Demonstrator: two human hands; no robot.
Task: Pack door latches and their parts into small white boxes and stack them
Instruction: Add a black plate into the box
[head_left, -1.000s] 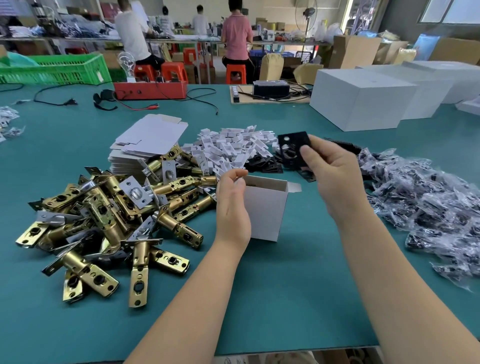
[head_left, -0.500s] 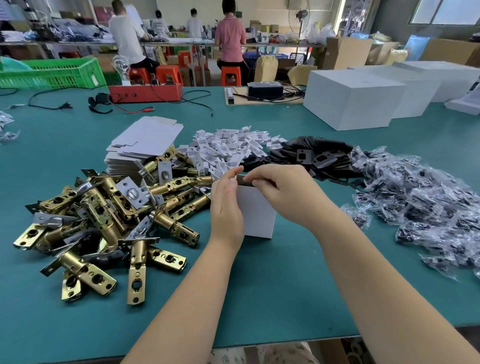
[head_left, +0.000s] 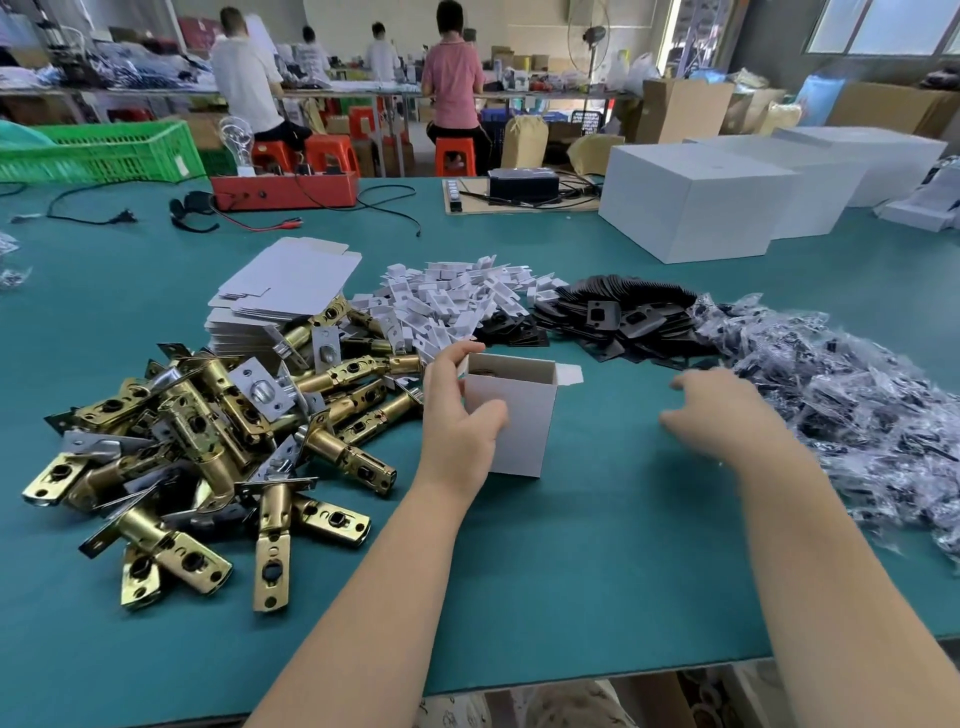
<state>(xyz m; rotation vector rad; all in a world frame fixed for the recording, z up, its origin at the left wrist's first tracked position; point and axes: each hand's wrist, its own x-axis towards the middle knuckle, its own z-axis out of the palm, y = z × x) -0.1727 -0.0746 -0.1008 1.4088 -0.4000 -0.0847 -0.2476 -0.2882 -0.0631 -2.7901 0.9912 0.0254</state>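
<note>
A small white box stands upright on the green table with its top flaps open; something dark shows inside. My left hand grips the box's left side, thumb on the front face. My right hand, blurred, hovers empty with loosely curled fingers to the right of the box, next to the heap of small clear bags. A pile of brass door latches lies left of the box. Black plates and small white card pieces lie behind it.
A stack of flat white box blanks sits behind the latches. Large white boxes stand at the back right, a red device with cables and a green crate at the back left. People work at far tables.
My right hand carried a black plate to the box top, then let go and swung right toward the bags. My left hand shifted from the rim to gripping the box's side.
</note>
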